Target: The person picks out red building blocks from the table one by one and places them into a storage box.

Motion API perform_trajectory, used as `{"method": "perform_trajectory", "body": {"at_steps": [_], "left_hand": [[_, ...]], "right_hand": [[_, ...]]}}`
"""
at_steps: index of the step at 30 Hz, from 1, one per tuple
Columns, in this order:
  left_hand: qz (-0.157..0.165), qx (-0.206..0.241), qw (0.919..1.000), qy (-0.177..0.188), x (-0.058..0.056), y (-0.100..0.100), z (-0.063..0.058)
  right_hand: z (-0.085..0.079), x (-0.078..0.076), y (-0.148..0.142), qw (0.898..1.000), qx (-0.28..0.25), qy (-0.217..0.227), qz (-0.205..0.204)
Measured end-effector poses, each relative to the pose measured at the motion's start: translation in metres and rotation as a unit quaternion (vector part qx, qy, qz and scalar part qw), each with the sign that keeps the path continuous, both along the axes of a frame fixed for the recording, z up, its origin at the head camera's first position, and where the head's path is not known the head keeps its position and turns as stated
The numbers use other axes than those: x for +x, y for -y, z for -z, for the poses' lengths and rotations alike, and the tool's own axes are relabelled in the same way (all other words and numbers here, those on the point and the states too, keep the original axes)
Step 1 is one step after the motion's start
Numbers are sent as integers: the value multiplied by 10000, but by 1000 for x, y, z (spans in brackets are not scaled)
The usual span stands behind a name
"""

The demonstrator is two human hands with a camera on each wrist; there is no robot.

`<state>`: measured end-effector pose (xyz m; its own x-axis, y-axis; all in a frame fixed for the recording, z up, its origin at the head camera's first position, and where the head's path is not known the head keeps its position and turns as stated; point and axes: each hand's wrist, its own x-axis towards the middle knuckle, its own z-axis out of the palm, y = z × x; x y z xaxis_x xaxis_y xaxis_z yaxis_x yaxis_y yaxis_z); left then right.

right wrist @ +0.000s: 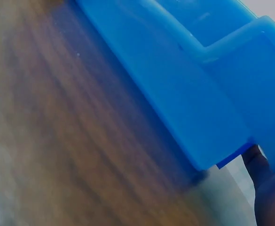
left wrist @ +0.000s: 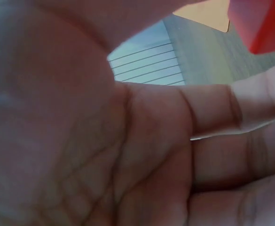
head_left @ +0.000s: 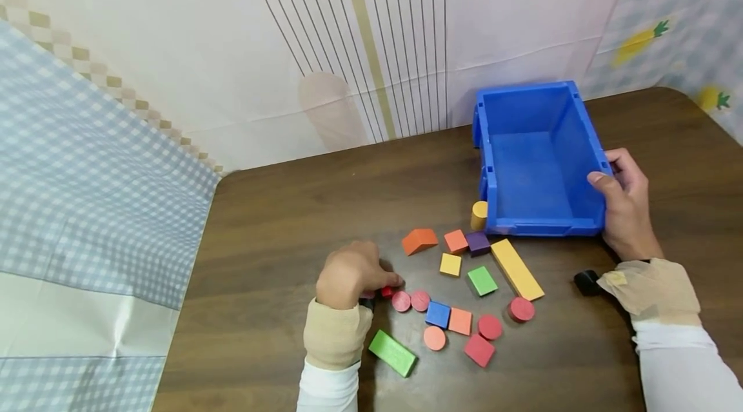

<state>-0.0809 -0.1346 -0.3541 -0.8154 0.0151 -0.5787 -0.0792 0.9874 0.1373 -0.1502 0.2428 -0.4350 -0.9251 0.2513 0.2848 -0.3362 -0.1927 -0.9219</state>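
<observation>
My left hand [head_left: 353,273] reaches down to the table, its thumb and finger at a small red block [head_left: 387,292] that is mostly covered in the head view. In the left wrist view the red block [left wrist: 262,23] shows between thumb and fingers, pinched near their tips. Two pink-red round blocks [head_left: 401,301] lie just right of that hand. On the other side, my right hand [head_left: 628,206] grips the right wall of a blue plastic bin [head_left: 545,229], thumb over the rim. The bin's side [right wrist: 161,84] fills much of the right wrist view.
Several coloured blocks lie scattered before the bin, among them a long yellow block [head_left: 516,269], an orange wedge [head_left: 419,241] and a green block [head_left: 393,353]. A yellow cylinder [head_left: 478,215] stands against the bin's left front corner. Behind the wooden table [head_left: 278,218] hangs a patterned cloth [head_left: 232,44].
</observation>
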Motion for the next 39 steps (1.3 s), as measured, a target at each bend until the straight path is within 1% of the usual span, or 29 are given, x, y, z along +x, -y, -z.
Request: {"method": "perform_trajectory", "body": {"at_steps": [4, 6, 10, 14, 19, 25, 30, 32, 37, 39], "left_hand": [[-52, 200, 9998, 10, 3, -2, 0], [-53, 258, 9997, 7, 3, -2, 1], [-97, 340, 9994, -20, 3, -5, 2], [-233, 391, 9989, -81, 3, -6, 4], [-330, 330, 9987, -181, 1, -7, 6], [-343, 247, 9988, -247, -1, -8, 5], [-394, 226, 9986, -254, 0, -6, 4], [-389, 225, 9986, -293, 1, -5, 3], [-351, 254, 9983, -397, 0, -5, 2], [-285, 240, 9983, -443, -1, -6, 2]], "right_hand": [[0, 0, 2, 9996, -222, -104, -169], [0, 0, 2, 9994, -221, -120, -218], [-2, 0, 1, 9994, -244, -108, -219], [-2, 1, 1, 9995, -240, -18, -222], [-2, 2, 1, 9996, -137, -25, -228], [-1, 0, 2, 9991, -260, -163, -287], [0, -1, 5, 9995, -60, -72, -285], [-1, -1, 5, 9996, -21, -57, -271], [-1, 0, 4, 9995, -149, -87, -259], [-1, 0, 2, 9996, -140, -61, -247]]}}
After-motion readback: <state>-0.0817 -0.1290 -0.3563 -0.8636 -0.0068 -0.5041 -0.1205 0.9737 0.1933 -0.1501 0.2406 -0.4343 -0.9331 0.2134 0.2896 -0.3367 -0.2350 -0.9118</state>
